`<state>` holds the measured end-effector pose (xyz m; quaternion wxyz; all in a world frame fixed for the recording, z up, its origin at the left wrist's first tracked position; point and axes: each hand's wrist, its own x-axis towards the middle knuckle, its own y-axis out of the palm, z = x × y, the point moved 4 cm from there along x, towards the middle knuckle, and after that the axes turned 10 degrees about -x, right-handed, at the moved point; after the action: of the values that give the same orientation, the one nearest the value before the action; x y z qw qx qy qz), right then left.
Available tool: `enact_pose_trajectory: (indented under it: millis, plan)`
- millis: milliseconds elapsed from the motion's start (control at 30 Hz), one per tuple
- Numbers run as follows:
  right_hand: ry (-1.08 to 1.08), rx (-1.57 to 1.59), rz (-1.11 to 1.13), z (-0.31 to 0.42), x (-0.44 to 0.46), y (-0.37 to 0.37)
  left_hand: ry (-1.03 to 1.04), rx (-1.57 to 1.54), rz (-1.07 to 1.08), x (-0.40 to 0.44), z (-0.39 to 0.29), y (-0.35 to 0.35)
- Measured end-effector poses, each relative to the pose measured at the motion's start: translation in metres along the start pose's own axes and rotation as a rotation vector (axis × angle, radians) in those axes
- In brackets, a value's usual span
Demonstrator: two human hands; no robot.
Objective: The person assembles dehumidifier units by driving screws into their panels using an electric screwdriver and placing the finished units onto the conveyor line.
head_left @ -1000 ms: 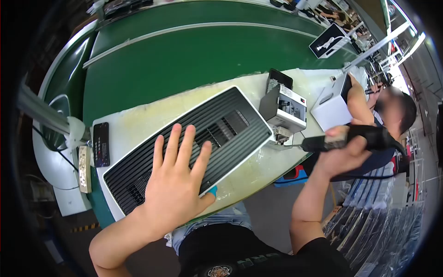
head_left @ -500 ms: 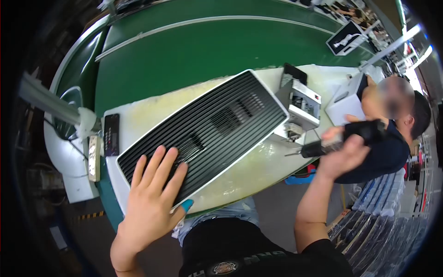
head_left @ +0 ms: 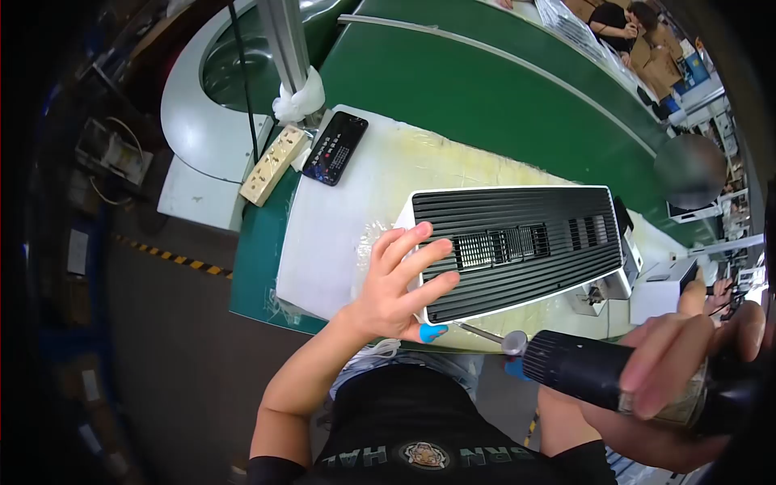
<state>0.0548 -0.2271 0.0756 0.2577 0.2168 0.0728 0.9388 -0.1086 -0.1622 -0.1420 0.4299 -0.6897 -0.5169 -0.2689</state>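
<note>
A long black slatted grille [head_left: 517, 250] in a white frame lies on the covered table. My left hand [head_left: 392, 287] is at its left end, fingers spread over the slats and the blue-wrapped thumb [head_left: 432, 332] by the near corner. My right hand [head_left: 663, 372] is wrapped round a black power screwdriver [head_left: 578, 368]. Its long thin bit [head_left: 481, 331] points left, its tip close to the grille's near left corner and my thumb; whether it touches I cannot tell. Blur softens the right hand.
A black phone [head_left: 335, 149] and a cream power strip [head_left: 275, 166] lie at the left by a metal post [head_left: 287, 48]. A green belt [head_left: 485, 97] runs behind. White housings [head_left: 659, 291] stand at the right, near a co-worker's hand [head_left: 719, 293]. Another person [head_left: 622, 24] is far back.
My view has swung left. The screwdriver has come from the right to the grille's near left corner. My left hand has shifted to the grille's end, its thumb at the near corner.
</note>
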Motion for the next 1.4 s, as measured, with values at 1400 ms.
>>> enact_pose_trajectory:
  millis: [1400]
  plan:
    - [-0.047, -0.485, -1.616, -0.111, -0.273, -0.091, -0.731, -0.204, -0.095, -0.083, 0.027, 0.043]
